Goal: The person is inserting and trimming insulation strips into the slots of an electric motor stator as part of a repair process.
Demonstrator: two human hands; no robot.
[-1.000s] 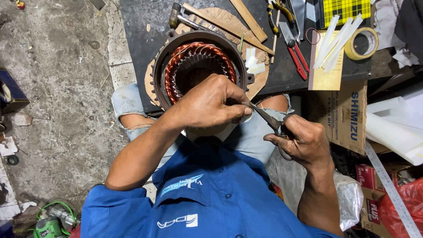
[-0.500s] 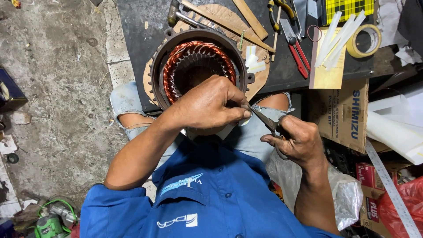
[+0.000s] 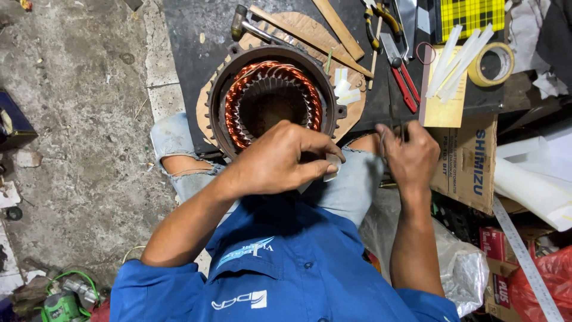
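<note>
Item: motor stator (image 3: 271, 101), round dark housing with copper windings, standing open end up on a cardboard disc (image 3: 205, 116) at the near edge of the dark desk (image 3: 190, 36), just above my knees. Risk as I judge it: pressed at its near rim, it could tip off the edge, and any hard tool dragged across the copper could nick the enamel. Item: my left hand (image 3: 283, 158), over the stator's near rim, fingers pinched on a small white paper strip (image 3: 331, 170); the strip looks flimsy and could crease or slip from the pinch. Item: my right hand (image 3: 411, 155), clenched just right of the stator; I cannot tell what it holds, so a tool in it could catch the jeans. Item: loose white strips (image 3: 456, 62), tape roll (image 3: 491, 64), red-handled pliers (image 3: 400, 74), hammer (image 3: 250, 27) lying near; a sweeping elbow could scatter them.
</note>
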